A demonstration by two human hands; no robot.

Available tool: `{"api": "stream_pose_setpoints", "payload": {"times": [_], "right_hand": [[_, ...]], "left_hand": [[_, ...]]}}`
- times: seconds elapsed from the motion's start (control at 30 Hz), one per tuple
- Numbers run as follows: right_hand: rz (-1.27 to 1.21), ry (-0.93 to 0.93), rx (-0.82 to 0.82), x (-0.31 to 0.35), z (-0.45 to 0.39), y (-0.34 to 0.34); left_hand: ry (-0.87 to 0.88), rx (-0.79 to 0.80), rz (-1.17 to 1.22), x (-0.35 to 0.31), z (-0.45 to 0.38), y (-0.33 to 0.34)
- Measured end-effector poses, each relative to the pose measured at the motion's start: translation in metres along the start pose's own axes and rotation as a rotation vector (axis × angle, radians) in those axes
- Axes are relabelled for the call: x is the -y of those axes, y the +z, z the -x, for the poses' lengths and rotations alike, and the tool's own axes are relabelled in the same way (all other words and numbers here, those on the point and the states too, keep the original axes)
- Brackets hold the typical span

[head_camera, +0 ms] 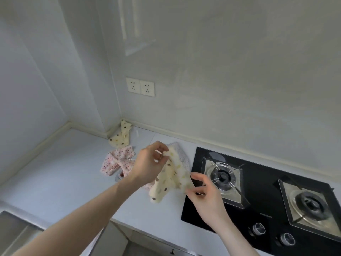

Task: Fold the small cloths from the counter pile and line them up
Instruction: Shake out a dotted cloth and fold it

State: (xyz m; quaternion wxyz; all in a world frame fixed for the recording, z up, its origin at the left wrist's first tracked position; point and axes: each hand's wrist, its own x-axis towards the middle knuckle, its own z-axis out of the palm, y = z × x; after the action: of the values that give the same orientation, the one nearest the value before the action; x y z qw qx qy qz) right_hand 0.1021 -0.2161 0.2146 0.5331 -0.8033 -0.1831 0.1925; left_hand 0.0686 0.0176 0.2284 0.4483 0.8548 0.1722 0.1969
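Note:
A cream cloth with brown and yellow dots (170, 179) hangs crumpled above the counter (73, 178). My left hand (149, 163) pinches its upper corner and my right hand (204, 194) pinches its right edge. Beneath and behind it lies a pale cloth with tiny dots (181, 154). A pink dotted cloth (119, 161) lies bunched to the left, partly hidden by my left wrist. Another cream dotted cloth (120, 135) sits in the wall corner.
A black two-burner gas hob (258, 215) with two knobs takes up the counter's right side, close to my right hand. Two wall sockets (140, 87) are above the corner. A sink edge (14, 217) shows at the lower left.

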Motion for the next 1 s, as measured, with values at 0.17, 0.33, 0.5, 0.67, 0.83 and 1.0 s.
{"api": "stream_pose_setpoints", "payload": {"times": [0.17,0.33,0.5,0.67,0.83,1.0], "right_hand": [[0.012,-0.112,0.035,0.021,0.003,0.007],[0.148,-0.094,0.179,0.004,0.007,0.015],[0.36,-0.116,0.277,-0.018,0.012,0.022],[0.498,-0.116,0.282,-0.033,0.016,0.029],[0.496,-0.178,0.143,-0.011,0.001,0.022],[0.4,-0.294,-0.101,0.026,-0.023,0.009]], "left_hand": [[0.037,0.325,-0.062,-0.042,0.04,-0.03],[0.04,0.246,-0.169,-0.046,0.078,-0.045],[0.083,0.215,-0.392,-0.011,0.11,-0.068],[-0.054,0.2,-0.482,0.015,0.133,-0.086],[-0.132,0.214,-0.445,0.022,0.115,-0.089],[-0.064,0.074,-0.348,0.01,0.072,-0.099]]}}
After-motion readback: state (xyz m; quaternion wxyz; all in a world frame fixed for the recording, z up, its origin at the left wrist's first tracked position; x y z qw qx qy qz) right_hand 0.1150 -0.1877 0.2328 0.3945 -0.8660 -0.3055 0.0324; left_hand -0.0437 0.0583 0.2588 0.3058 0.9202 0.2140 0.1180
